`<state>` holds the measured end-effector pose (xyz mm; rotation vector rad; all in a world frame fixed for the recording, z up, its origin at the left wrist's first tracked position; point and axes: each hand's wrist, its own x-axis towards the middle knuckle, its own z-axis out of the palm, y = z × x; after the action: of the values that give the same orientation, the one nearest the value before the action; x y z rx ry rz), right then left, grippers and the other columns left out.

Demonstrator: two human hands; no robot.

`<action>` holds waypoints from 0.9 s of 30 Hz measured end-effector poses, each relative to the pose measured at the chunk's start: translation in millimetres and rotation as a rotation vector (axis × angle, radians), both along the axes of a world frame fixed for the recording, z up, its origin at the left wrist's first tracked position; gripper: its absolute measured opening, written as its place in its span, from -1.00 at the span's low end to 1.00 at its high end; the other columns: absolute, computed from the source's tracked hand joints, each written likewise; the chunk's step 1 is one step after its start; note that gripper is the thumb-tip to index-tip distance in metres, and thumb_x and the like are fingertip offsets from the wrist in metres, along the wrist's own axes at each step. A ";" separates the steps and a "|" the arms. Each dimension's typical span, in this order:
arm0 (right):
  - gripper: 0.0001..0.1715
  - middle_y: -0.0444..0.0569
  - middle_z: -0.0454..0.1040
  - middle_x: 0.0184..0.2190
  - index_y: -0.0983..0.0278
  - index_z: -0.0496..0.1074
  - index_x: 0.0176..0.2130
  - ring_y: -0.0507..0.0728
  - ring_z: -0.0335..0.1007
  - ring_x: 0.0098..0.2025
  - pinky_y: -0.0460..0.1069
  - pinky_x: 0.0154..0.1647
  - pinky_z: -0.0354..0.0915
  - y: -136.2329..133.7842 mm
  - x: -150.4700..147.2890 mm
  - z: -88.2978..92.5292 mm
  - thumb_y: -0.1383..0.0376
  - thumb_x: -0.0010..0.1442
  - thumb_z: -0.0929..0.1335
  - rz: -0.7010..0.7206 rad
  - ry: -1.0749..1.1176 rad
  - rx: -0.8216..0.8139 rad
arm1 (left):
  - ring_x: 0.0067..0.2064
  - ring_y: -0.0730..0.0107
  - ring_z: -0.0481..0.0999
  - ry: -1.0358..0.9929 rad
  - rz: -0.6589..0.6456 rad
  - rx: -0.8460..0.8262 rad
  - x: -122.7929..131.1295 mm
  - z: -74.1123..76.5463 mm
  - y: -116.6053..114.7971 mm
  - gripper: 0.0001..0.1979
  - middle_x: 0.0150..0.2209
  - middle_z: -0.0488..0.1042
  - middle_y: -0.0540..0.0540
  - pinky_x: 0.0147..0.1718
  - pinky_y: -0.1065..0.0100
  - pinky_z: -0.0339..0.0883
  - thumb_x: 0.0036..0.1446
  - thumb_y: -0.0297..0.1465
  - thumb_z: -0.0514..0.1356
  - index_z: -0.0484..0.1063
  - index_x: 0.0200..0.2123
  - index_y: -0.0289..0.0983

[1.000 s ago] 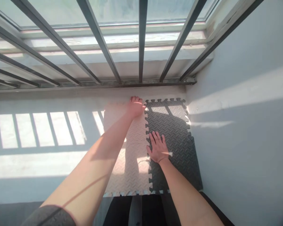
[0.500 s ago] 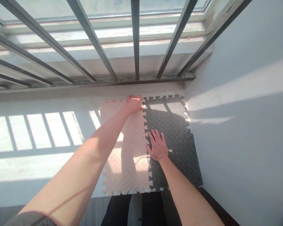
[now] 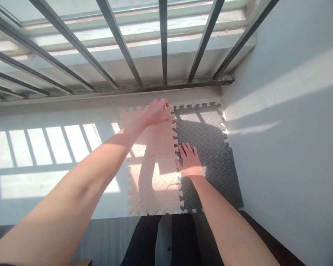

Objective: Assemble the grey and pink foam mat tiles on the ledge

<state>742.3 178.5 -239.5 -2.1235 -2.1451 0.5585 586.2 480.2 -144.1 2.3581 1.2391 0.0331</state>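
Pale pink foam mat tiles [image 3: 152, 138] and dark grey foam mat tiles [image 3: 202, 129] lie side by side, their toothed edges meeting along a seam. At the far end of that seam, my left hand [image 3: 158, 112] has its fingers curled closed at the pink tile's corner; the fingertips are partly hidden. My right hand [image 3: 190, 161] rests flat on the grey side, fingers spread, with its thumb beside the seam. The near pink tile [image 3: 152, 188] reaches the front edge of the ledge.
A white ledge [image 3: 58, 147] with barred sunlight stretches left. Metal bars [image 3: 163, 48] stand along the back before a window. On the right rises a white wall [image 3: 288, 155]. Below the ledge show my dark-clothed legs [image 3: 144, 240] and a grey floor [image 3: 108, 240].
The camera view has shifted slightly. My left hand's fingers are more curled and its wrist a little higher at the corner. My right hand stays flat on the grey tiles.
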 end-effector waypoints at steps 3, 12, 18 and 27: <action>-0.10 0.20 0.11 0.61 0.32 0.19 0.57 0.41 -0.07 0.64 0.36 0.64 -0.28 -0.6 0.4 -0.7 -0.01 0.45 0.32 0.006 -0.005 0.009 | 0.22 -0.02 0.40 -0.046 -0.045 0.023 -11.2 8.8 -2.0 -0.29 0.13 0.46 -0.21 0.23 0.03 0.27 0.15 -0.10 0.50 0.30 0.22 -0.22; -0.07 0.22 0.13 0.60 0.35 0.19 0.56 0.40 -0.09 0.64 0.38 0.64 -0.30 4.0 -2.1 1.2 -0.05 0.43 0.31 -0.015 -0.007 0.003 | 0.57 -0.30 0.02 -0.040 -0.069 0.160 -16.5 -12.1 -47.8 -0.11 0.52 0.12 -0.45 0.54 -0.22 -0.11 0.31 -0.19 0.38 0.10 0.55 -0.29; 0.00 0.44 0.05 0.60 0.57 0.12 0.55 0.53 -0.10 0.64 0.45 0.59 -0.13 -11.3 -41.9 6.6 -0.02 0.43 0.28 -0.203 -0.015 -0.039 | 0.57 -0.23 0.12 0.061 -0.380 0.112 -8.1 -31.4 -134.8 -0.56 0.51 0.26 -0.31 0.54 -0.23 -0.04 0.29 -0.46 0.25 0.57 0.22 -0.22; 0.26 0.50 -0.08 0.62 0.60 -0.04 0.59 0.57 -0.15 0.65 0.49 0.59 -0.10 -27.4 -67.6 3.6 -0.25 0.38 0.28 -0.260 -0.084 -0.113 | 0.20 -0.12 0.49 0.096 -0.843 0.025 17.9 -36.2 -127.6 -0.60 0.07 0.61 -0.31 0.34 -0.04 0.24 -0.04 -0.53 0.44 0.65 -0.07 -0.21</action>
<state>674.7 151.1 -235.9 -2.4775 -1.8716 0.5865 604.1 352.6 -180.3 2.7332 0.2000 -0.3377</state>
